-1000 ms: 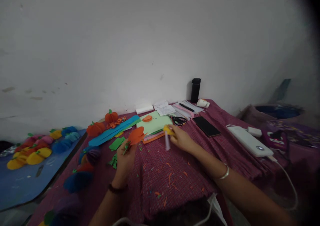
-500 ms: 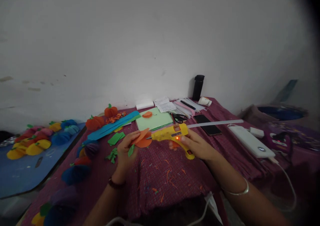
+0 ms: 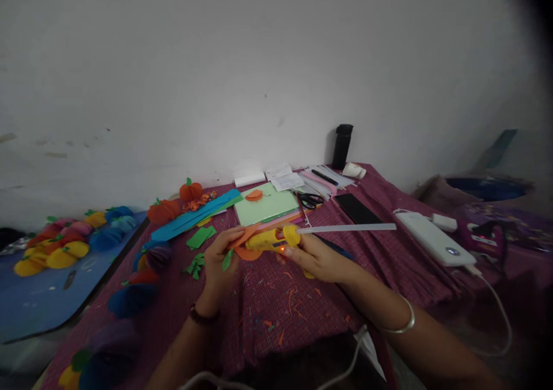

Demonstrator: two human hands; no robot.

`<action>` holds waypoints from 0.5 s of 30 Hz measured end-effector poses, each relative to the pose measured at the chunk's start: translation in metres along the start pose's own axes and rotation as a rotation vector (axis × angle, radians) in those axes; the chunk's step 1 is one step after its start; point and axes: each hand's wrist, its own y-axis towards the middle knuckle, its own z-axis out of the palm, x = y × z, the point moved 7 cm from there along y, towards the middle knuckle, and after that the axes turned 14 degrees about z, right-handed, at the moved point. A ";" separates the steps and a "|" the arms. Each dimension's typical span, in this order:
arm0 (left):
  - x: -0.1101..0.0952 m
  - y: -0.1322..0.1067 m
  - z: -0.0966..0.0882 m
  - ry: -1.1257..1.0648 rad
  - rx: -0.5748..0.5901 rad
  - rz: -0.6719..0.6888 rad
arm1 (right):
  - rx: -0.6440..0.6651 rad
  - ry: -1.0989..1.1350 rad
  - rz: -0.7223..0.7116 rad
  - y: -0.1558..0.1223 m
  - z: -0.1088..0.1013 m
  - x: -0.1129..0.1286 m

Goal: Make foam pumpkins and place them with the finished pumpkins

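My left hand (image 3: 220, 260) pinches an orange paper pumpkin (image 3: 247, 254), its folded layers partly fanned out and a green paper leaf (image 3: 227, 260) hanging at its lower side. Wrapped around a yellow hot glue gun (image 3: 265, 239) is my right hand (image 3: 317, 257). The gun's lamp glows orange, and a long translucent glue stick (image 3: 349, 227) juts from its back to the right. Its nozzle end is up against the orange paper layers and is hidden by them. Green paper cutouts (image 3: 201, 237) lie left of my left hand.
Finished paper pumpkins (image 3: 67, 254) crowd a blue board (image 3: 38, 303) at left. Light green sheets (image 3: 263, 208), scissors (image 3: 309, 199), a black phone (image 3: 358, 208) and a black bottle (image 3: 342, 147) lie or stand farther back. A white power bank (image 3: 434, 239) with a cable is at right.
My right hand has brought the glue gun left and slightly down, so its nozzle goes in among the orange paper layers. My left hand stays nearly in place.
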 end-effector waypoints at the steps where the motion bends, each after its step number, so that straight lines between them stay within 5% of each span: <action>1: 0.000 0.000 0.000 -0.011 -0.007 -0.007 | 0.000 -0.001 0.002 0.000 0.000 -0.001; 15: 0.000 -0.002 -0.009 0.016 -0.094 0.024 | -0.072 0.000 0.058 -0.010 -0.017 -0.009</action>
